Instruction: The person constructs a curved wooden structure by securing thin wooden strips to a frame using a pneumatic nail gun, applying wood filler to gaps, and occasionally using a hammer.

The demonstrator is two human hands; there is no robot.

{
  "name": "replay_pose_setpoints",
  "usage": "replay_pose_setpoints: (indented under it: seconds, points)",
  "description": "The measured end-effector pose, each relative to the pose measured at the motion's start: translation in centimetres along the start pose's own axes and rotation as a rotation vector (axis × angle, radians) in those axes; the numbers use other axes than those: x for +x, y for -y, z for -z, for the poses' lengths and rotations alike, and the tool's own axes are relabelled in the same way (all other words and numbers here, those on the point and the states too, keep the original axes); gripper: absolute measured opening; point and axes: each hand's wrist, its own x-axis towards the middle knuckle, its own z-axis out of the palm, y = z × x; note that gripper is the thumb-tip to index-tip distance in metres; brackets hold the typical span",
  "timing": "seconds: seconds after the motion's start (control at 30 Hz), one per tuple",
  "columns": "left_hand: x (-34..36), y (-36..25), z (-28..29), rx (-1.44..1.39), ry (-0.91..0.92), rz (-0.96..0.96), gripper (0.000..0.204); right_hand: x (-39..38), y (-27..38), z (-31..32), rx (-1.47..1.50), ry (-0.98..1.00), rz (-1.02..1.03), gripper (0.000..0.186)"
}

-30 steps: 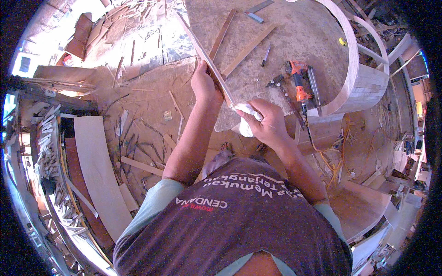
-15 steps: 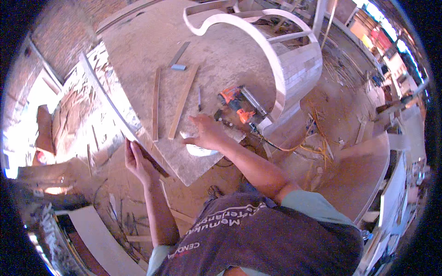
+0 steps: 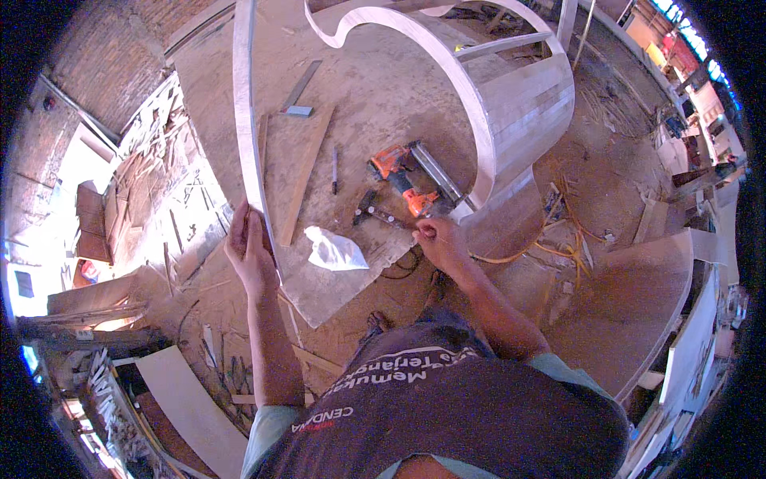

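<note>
My left hand is closed around the lower part of a long, thin, slightly curved wooden strip, which stretches away along the left side of the worktable. At the table's near right edge, my right hand has its fingers curled at the handle end of a dark hammer. Just beyond the hammer lies an orange and black nail gun with a silver magazine. Between my hands rests a crumpled white plastic bag.
On the table lie a flat wooden strip, a try square and a pen-like tool. A curved wooden furniture frame stands at the right. A yellow hose trails over the floor; scrap wood is piled at left.
My right hand has gone from open above the white bag to closed at the hammer's handle, moving right. The strip in my left hand has swung rightward over the table's edge.
</note>
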Motion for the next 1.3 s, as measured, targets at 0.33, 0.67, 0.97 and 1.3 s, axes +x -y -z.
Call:
replay_pose_setpoints:
  seconds: [0.33, 0.67, 0.97, 1.3]
  points:
    - [-7.5, 1.8, -4.6, -0.272, 0.003, 0.1, 0.03, 12.1, -3.7, -2.5, -0.349, 0.153, 0.093, 0.059]
    - [-10.3, 2.7, -2.7, 0.002, -0.214, 0.047, 0.026, 9.7, -3.5, 8.0, 0.285, 0.319, 0.086, 0.048]
    - [-6.5, 6.1, -4.1, 0.293, -0.297, -0.242, 0.01, -7.0, -7.5, 23.0, 0.367, 0.198, -0.081, 0.042]
    - [-11.7, 4.0, -9.6, 0.663, -0.115, -0.359, 0.05, -16.8, -13.3, 35.4, 0.371, -0.374, -0.528, 0.042]
